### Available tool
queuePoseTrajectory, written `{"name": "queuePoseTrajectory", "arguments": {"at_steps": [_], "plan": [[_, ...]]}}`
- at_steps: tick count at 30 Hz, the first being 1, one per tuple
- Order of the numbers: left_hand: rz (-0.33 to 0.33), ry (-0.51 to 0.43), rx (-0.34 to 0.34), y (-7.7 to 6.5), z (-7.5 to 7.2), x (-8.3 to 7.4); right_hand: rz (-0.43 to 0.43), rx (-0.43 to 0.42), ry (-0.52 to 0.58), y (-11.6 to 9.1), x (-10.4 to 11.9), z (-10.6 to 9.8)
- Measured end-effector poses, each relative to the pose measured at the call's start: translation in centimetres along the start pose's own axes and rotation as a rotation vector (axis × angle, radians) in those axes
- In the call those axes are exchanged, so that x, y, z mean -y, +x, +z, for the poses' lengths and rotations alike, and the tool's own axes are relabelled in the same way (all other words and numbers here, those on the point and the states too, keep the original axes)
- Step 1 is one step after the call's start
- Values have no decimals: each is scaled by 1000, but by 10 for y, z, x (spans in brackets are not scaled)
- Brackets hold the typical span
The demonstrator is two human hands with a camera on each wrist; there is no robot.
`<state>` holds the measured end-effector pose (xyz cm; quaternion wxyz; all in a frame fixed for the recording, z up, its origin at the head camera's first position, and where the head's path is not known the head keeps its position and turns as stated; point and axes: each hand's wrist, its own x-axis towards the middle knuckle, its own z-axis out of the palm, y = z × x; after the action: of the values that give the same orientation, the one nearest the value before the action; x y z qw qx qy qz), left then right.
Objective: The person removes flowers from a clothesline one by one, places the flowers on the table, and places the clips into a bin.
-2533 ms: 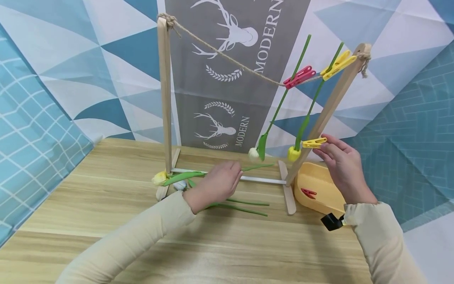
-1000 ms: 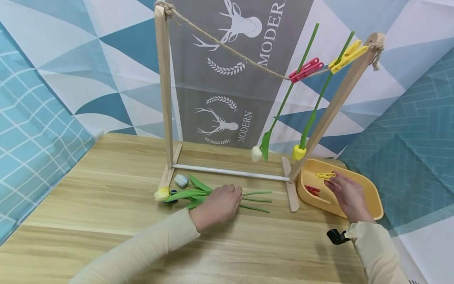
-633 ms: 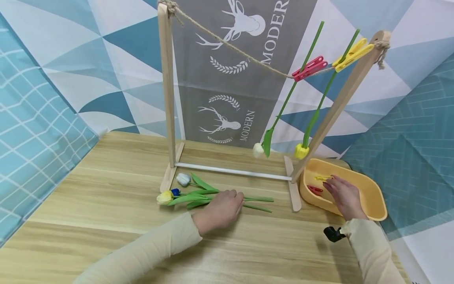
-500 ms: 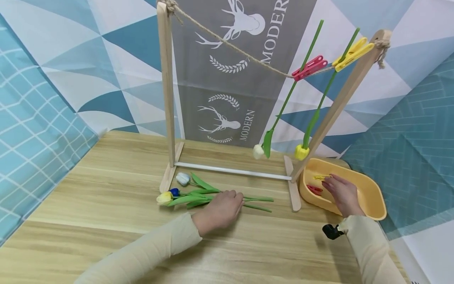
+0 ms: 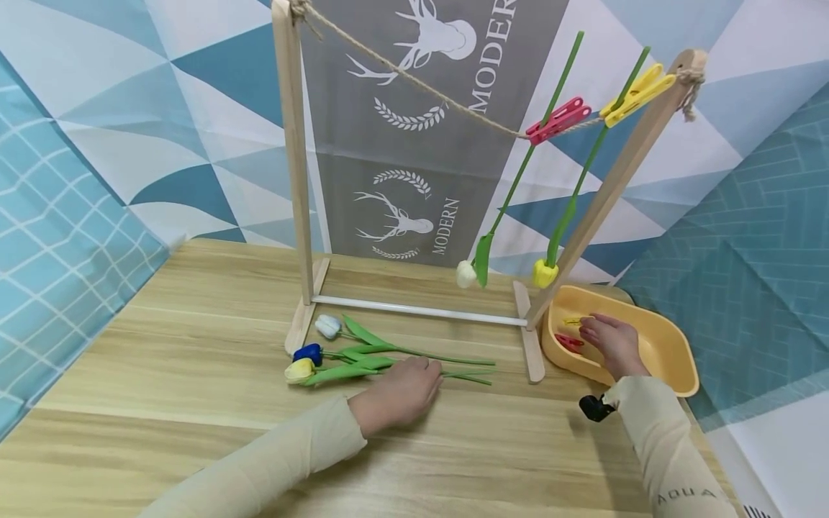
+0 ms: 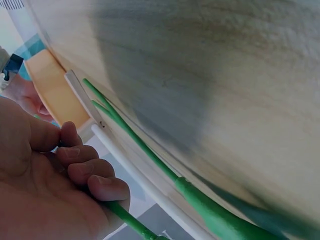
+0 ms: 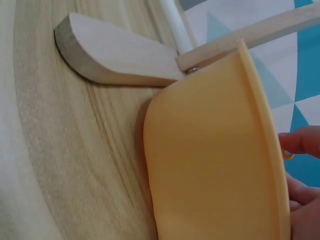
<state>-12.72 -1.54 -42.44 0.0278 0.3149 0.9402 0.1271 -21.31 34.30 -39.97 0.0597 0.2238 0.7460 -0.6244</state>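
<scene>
Your left hand (image 5: 403, 392), lower centre of frame, curls round a green stem (image 6: 124, 216); your right hand (image 5: 615, 345) pinches a yellow clip (image 5: 572, 321) at the tray (image 5: 670, 352), lower right. Best grip the stem lightly, the clip firmly enough to spread it.

At two o'clock are two green-stemmed tulips (image 5: 545, 274) and two plastic clothespins (image 5: 558, 121); at seven, three leafy tulips (image 5: 307, 353); at four, one orange plastic basin (image 5: 670, 345), at least two loose clothespins (image 5: 569, 342).

Flower stems (image 5: 463, 360) and yellow clip (image 5: 571, 321) partly behind the hands (image 5: 408, 388) (image 5: 612, 345), the clip's tips seemingly just a blur.
</scene>
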Motion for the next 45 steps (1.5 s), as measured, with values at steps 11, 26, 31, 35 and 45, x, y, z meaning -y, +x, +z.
{"name": "queuePoseTrajectory", "arguments": {"at_steps": [11,26,31,35,45], "plan": [[-4,2,21,-1,8,2,-1,2,-148,9,-3,3],[-25,-24,78,-3,5,2,4,19,-272,10,0,7],[-26,-9,102,-2,3,1,0,19,-311,10,0,8],[-38,-7,135,-3,2,1,-19,43,-329,11,0,7],[-43,3,155,-3,2,3,-78,98,-393,17,-2,1]]}}
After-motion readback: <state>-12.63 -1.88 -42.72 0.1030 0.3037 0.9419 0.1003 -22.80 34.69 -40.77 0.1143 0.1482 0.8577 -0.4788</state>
